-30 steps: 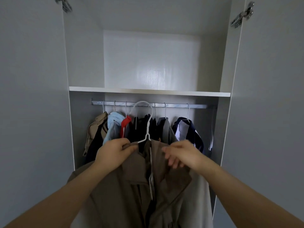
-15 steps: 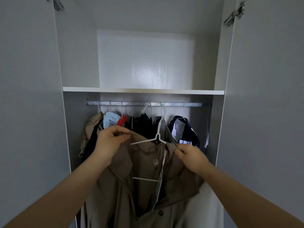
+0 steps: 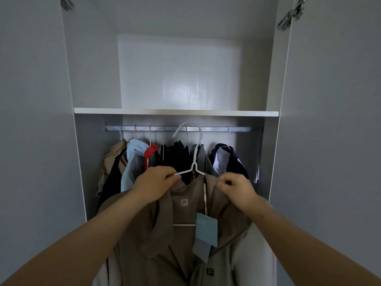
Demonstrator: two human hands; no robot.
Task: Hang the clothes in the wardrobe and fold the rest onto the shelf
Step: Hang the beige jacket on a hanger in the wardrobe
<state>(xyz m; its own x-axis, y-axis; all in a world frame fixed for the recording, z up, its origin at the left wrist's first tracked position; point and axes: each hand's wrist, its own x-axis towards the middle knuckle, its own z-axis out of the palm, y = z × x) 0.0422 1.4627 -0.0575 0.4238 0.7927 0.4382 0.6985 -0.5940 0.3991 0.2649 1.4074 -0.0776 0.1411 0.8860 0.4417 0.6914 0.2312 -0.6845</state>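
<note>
Holding the soft brown fabric jacket point(image 3: 185, 244) up by both shoulders, I have my left grip point(image 3: 153, 187) closed round one shoulder together with the arm of the thin white wire hanger point(image 3: 194, 162). My right grip point(image 3: 237, 189) pinches the cloth at the other shoulder. The jacket hangs in front of me, at 6 o'clock from the silver metal rail point(image 3: 216, 129). The hook of the hanger stands before the rail, at 12 o'clock from my hands; I cannot tell whether it is already over the rail.

I judge the jacket to be limp and of moderate weight, so it may sag and slide off the smooth wire if I hold only cloth. The better place to take hold is the hanger itself, at the neck under the hook, because the wire is stiff and steers the whole load. A pale blue paper tag point(image 3: 206, 229) hangs on a string from the collar and may catch. On the rail, a gap shows between the grey garment point(image 3: 203, 159) and the navy garment point(image 3: 237, 159), at 1 o'clock.
</note>
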